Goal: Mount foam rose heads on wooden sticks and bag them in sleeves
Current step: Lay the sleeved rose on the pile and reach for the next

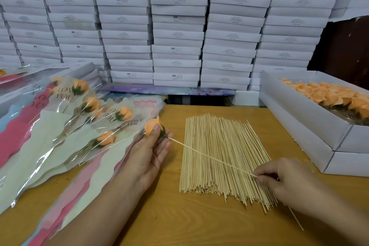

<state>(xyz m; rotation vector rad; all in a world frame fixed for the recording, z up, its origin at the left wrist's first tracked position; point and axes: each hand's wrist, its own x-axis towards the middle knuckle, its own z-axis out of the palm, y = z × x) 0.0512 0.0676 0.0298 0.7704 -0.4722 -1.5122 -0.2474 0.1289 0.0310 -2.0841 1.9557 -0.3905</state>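
Observation:
My left hand (152,149) holds an orange foam rose head (152,125) with a green base between thumb and fingers. A thin wooden stick (211,157) runs from the rose's base down to my right hand (283,179), which pinches its lower end. Under the stick lies a flat pile of wooden sticks (223,158) on the wooden table (173,219). On the left lie several bagged roses in "LOVE YOU" sleeves (65,126), over a heap of sleeves.
An open white box of orange foam rose heads (331,96) stands at the right, on another white box (299,142). A wall of stacked white boxes (177,26) fills the back. One loose stick (296,218) lies by my right wrist.

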